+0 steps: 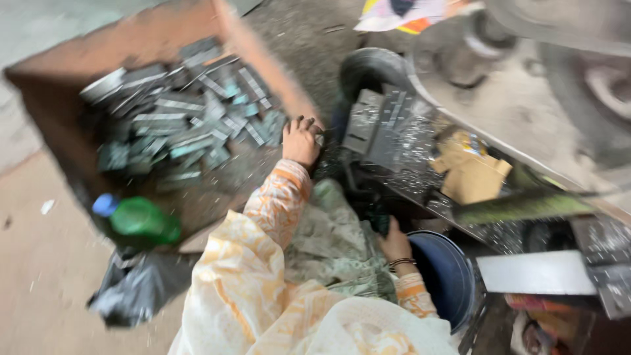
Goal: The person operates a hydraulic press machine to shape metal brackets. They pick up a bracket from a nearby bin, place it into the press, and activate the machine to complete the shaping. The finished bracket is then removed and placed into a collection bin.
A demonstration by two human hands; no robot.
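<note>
My left hand [300, 139] reaches forward in an orange patterned sleeve to the near corner of a brown cardboard box [151, 36] holding several grey metal pieces [184, 118]. Its fingers curl on something small at the box edge; blur hides what it is. My right hand [394, 240], with bangles on the wrist, rests low beside a dark blue bucket [447, 273], fingers closed around a dark object I cannot make out. A stack of grey metal plates [378, 128] stands just right of my left hand.
A green plastic bottle [138, 220] with a blue cap lies by the box, above a black plastic bag [135, 289]. To the right is a machine bed [526, 112] strewn with metal shavings, crumpled brown paper [470, 171] and a green brush [519, 205]. Pale green cloth [332, 243] covers my lap.
</note>
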